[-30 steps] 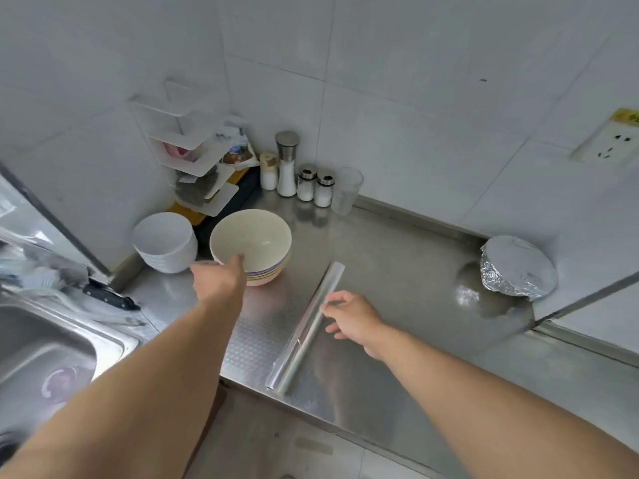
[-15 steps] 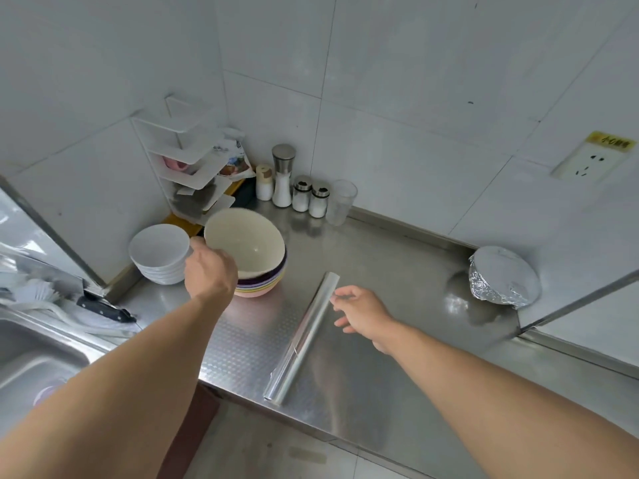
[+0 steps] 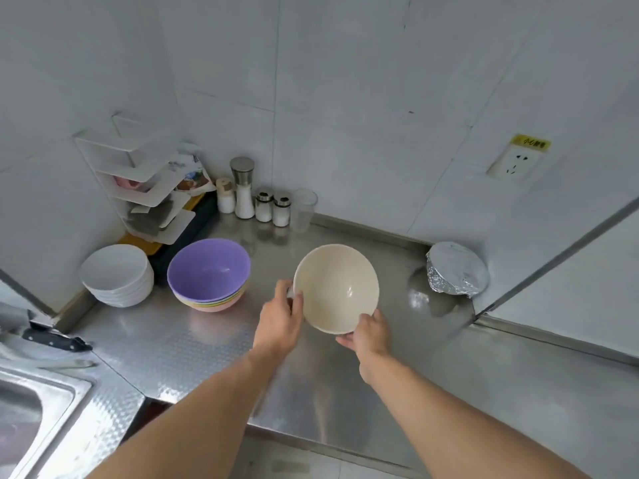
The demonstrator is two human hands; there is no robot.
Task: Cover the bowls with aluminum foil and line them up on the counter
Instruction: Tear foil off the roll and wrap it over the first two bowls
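Left hand (image 3: 279,323) and right hand (image 3: 367,335) grip cream bowl (image 3: 336,288).

- A kitchen, small and plainly fitted, is shown.
- A stainless steel tabletop (image 3: 345,392) is set into a corner of white tiled walls.
- A steel sink (image 3: 31,409) is sunk in at the left.
- Salt and spice shakers (image 3: 256,202) are lined against the wall.
- Stacked white bowls (image 3: 117,274) and coloured bowls (image 3: 209,274) are kept beside a corner rack (image 3: 138,181).
- A knife (image 3: 55,338) is laid by the sink.
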